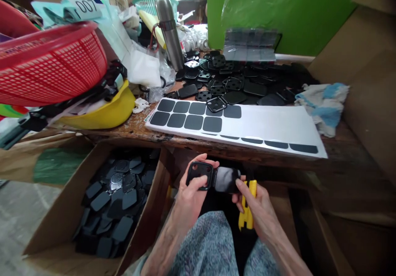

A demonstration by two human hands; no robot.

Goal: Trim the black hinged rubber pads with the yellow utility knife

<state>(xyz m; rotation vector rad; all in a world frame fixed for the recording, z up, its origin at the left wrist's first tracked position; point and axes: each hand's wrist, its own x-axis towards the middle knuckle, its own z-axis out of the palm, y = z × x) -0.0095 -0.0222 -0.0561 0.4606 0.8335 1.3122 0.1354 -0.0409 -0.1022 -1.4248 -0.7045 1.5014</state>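
A black hinged compact case [227, 180] lies opened out flat between my hands, above my lap. My left hand [193, 185] grips the half with round holes, its thumb pressed on the inside. The smooth, shiny half is pinched at its right edge by my right hand [255, 201]. That same hand also keeps a yellow plastic tool [246, 210], which looks like a utility knife, against its palm. On the bench ahead, a white sheet [272, 121] carries rows of dark rounded-square stickers [194, 122]. One opened black case [216, 104] rests on its upper edge.
Many black cases [235, 84] are heaped behind the sheet. A cardboard box [145, 226] of black cases stands at lower left. Around the bench [133, 125] are a red basket [52, 67], a yellow bowl [108, 113], a steel flask [170, 34] and a cloth [324, 102].
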